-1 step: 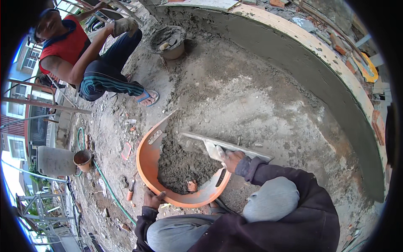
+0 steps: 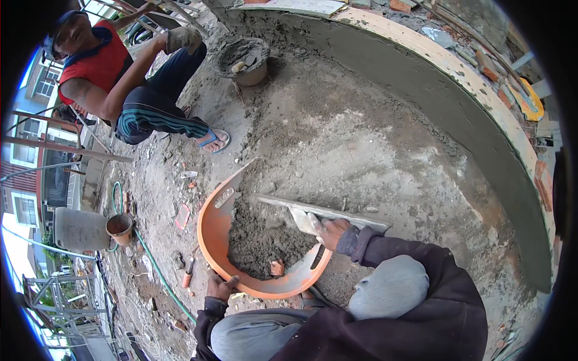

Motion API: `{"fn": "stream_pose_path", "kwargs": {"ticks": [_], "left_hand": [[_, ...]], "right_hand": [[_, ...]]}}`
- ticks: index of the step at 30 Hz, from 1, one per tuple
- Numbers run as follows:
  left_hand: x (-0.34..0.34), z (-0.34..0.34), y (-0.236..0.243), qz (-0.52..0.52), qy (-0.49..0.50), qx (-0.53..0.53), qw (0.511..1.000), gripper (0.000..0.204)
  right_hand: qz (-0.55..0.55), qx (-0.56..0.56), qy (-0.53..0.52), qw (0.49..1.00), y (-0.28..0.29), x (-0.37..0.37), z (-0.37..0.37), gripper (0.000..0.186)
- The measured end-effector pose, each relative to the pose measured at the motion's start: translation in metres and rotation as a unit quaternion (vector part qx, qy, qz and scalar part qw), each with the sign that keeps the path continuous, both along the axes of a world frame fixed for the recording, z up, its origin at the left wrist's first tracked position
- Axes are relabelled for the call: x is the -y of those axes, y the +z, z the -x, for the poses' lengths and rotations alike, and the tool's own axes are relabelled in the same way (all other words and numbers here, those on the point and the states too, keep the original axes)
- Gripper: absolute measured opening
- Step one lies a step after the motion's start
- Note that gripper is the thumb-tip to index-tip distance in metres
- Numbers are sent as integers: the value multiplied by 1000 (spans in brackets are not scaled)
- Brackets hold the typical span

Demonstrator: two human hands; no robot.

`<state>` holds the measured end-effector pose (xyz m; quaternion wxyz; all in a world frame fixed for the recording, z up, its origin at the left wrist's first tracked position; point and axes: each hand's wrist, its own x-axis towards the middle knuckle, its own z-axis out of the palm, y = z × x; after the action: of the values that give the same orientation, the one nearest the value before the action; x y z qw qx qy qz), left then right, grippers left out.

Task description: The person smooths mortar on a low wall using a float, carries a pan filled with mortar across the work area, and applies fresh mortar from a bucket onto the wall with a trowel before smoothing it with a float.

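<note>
mortar [image 2: 256, 237], lumpy | left hand [image 2: 221, 286] grips curved tub [image 2: 213, 231] | right hand [image 2: 331, 231] grips float [image 2: 322, 211], possibly wooden

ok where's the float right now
In the head view, the float is just right of and below centre, gripped by the right hand, at the upper right side of the orange tub.

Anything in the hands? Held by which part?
Right hand: long flat float, by its pale handle. Left hand: orange tub, gripped at its near rim.
</note>
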<state>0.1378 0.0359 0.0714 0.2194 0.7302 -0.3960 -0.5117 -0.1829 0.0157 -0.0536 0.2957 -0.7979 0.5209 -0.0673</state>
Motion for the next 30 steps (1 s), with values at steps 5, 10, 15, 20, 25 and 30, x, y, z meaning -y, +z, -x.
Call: {"fn": "stream_pose_path", "kwargs": {"ticks": [5, 10, 15, 20, 25, 30], "left_hand": [[-11, -23, -29, 7, 28, -61, 998, 38], [-16, -36, -53, -35, 57, -72, 995, 43], [-13, -39, -55, -40, 61, -67, 995, 41], [-9, -39, -57, -57, 127, -50, 989, 33], [-28, -43, -66, -68, 115, -38, 990, 22], [-61, -57, -73, -53, 124, -29, 990, 23]], "right_hand": [[31, 34, -18, 999, 4, 43, 18, 62], [-23, -155, -264, 952, -20, 198, 80, 61], [-60, -154, -169, 972, -53, 248, 79, 62], [-55, -121, -63, 989, -50, 176, 43, 64], [2, -33, -56, 998, -46, 104, 2, 53], [30, -122, -6, 992, -29, 66, -22, 50]]}}
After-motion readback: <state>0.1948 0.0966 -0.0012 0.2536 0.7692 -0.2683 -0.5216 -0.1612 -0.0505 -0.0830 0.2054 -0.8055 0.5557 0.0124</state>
